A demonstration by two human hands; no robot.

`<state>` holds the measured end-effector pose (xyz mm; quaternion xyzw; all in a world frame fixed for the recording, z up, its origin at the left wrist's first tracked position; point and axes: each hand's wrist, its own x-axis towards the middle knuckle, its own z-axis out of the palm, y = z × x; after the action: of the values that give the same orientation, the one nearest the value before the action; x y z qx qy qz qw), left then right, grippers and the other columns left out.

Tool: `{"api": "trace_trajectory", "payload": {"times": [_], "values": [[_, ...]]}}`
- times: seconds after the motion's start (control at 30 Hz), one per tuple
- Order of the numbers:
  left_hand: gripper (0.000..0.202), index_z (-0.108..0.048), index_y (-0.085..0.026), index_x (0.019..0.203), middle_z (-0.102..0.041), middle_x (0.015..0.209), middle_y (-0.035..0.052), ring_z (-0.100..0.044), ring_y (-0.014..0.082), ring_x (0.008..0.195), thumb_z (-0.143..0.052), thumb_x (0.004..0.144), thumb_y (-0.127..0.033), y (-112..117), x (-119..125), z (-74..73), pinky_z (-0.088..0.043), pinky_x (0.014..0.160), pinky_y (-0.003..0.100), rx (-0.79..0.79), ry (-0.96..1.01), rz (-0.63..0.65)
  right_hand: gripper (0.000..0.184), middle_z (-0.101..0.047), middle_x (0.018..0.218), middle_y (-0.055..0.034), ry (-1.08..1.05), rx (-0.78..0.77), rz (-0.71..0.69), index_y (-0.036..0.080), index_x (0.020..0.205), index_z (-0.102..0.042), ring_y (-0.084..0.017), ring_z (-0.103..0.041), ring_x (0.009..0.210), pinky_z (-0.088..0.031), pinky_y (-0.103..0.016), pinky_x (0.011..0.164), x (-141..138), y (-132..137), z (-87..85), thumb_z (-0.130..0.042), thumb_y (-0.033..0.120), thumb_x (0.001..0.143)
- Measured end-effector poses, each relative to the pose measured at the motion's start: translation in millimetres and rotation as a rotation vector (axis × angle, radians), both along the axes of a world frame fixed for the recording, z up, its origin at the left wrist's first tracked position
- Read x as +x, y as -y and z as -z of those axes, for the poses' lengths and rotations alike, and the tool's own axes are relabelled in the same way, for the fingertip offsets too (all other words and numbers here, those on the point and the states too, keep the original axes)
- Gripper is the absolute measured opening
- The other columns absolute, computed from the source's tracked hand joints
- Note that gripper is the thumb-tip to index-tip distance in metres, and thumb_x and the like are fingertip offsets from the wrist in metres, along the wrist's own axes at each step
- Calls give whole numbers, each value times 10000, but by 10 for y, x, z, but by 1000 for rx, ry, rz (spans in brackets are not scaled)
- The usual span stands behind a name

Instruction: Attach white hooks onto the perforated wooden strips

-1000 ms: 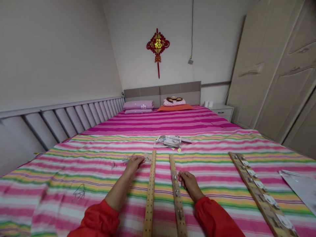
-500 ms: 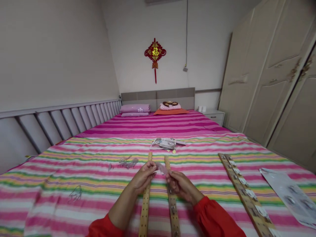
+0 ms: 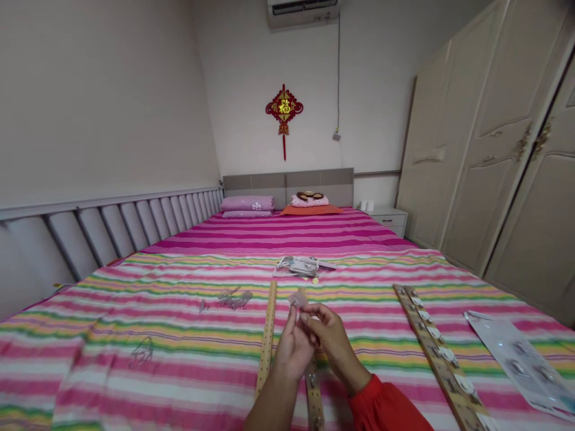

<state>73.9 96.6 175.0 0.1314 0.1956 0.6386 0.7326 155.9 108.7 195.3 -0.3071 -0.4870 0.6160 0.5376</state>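
Observation:
My left hand (image 3: pixel 293 348) and my right hand (image 3: pixel 326 335) meet above the striped bedspread (image 3: pixel 171 335), fingers pinched together on a small clear plastic hook (image 3: pixel 297 298) held between them. Under the hands lie two perforated wooden strips: one (image 3: pixel 266 338) just left of them, the other (image 3: pixel 313 398) mostly hidden beneath them. A few more clear hooks (image 3: pixel 233 297) lie loose on the bedspread to the left of the strips.
A third wooden strip with white round hooks (image 3: pixel 435 343) lies to the right, a plastic sheet (image 3: pixel 516 356) beyond it. A pile of opened packaging (image 3: pixel 302 264) sits ahead. Another clear piece (image 3: pixel 142 352) lies far left. Wardrobe (image 3: pixel 503 161) at right, padded wall (image 3: pixel 112 224) at left.
My left hand picked a clear hook from the bedspread and brought it to the right hand; both hands rose and closed on it. The view tilted upward.

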Motion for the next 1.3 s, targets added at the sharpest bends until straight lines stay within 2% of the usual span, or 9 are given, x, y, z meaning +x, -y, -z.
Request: {"api": "trace_trajectory", "payload": {"times": [0.1,0.17,0.3,0.43,0.63,0.77,0.9,1.03,1.3], "values": [[251,-654,-170,846,-643,694,5,-562,82,546,-647,800,-416,24,103,28,-459,555,202,-39,36,-42,379,-441,363,100,35,13,33,187,732,-600,-60,-332,302,-228,-195,338,47,0,25,-768,498,595],[205,-659,-171,856,-641,675,-2,-549,77,525,-642,814,-371,37,140,32,-459,555,201,-46,63,-50,365,-433,356,101,43,14,50,192,723,-591,-58,-318,298,-213,-193,332,75,3,40,-747,506,622],[124,-666,-171,884,-676,748,5,-599,85,605,-629,830,-276,78,148,12,-486,632,208,-73,88,-72,324,-428,355,104,31,-3,36,201,713,-573,-57,-310,298,-212,-190,332,107,-5,33,-722,481,648],[155,-660,-192,931,-698,866,9,-649,91,725,-682,784,-237,100,93,29,-496,663,194,-93,-1,-94,275,-438,368,93,54,11,41,195,689,-575,-66,-349,335,-239,-190,358,123,-64,-1,-705,435,655],[228,-660,-148,818,-654,672,-8,-594,49,554,-787,629,-133,-36,-159,52,-420,503,141,-110,-347,-43,224,-437,379,94,86,18,19,203,671,-553,-65,-335,343,-234,-195,369,208,-224,3,-656,401,679],[233,-668,-139,761,-656,684,3,-590,63,602,-804,601,-241,-230,-368,-71,-431,570,158,-65,-555,-198,195,-441,346,90,210,-5,-69,200,639,-548,-65,-332,323,-227,-198,369,293,-352,71,-630,372,680],[323,-659,-132,709,-603,577,-26,-503,58,510,-832,504,-312,-445,-455,-138,-380,527,183,6,-783,-181,170,-426,318,98,259,-25,-139,196,607,-546,-57,-307,297,-196,-194,357,308,-492,148,-616,342,659],[310,-644,-139,685,-565,530,-46,-468,63,479,-814,490,-309,-654,-472,-43,-358,522,203,26,-894,-191,155,-448,329,90,240,-43,-105,188,593,-560,-52,-313,291,-191,-194,353,258,-683,257,-600,329,644],[109,-620,-139,625,-583,516,-32,-495,82,484,-678,548,-190,-1017,-496,314,-378,534,212,-65,-987,-229,169,-416,300,83,243,-89,-42,190,509,-538,-61,-317,265,-190,-208,332,117,-1084,636,-586,318,609]]}}
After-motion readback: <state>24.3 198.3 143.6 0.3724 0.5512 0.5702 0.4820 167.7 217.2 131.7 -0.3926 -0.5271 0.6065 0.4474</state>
